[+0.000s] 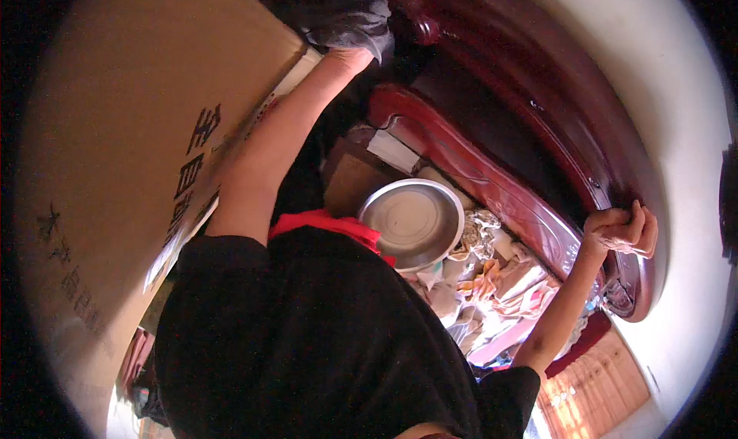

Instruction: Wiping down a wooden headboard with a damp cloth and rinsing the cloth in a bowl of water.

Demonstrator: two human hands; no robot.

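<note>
At the top, a dark grey cloth (357, 27) covers my left hand (346, 35), hiding its fingers. It lies against glossy dark red wooden furniture (496, 47) that has a curved, carved frame. My right hand (620, 231) is at the far right, with bent fingers at the frame's top rail (617, 197). Whether these fingers grip the rail is unclear. Between my arms, below a lower carved red wood panel (461, 156), stands a round metal basin (409, 223). Nothing shows inside it but its bottom.
A large cardboard box (115, 122) bearing printed writing rises close along my left arm. Crumpled cloths (490, 283) lie heaped beyond the basin. Beside it are a brown box (351, 176) and a red cloth (328, 225). A white wall (686, 150) stands behind the furniture.
</note>
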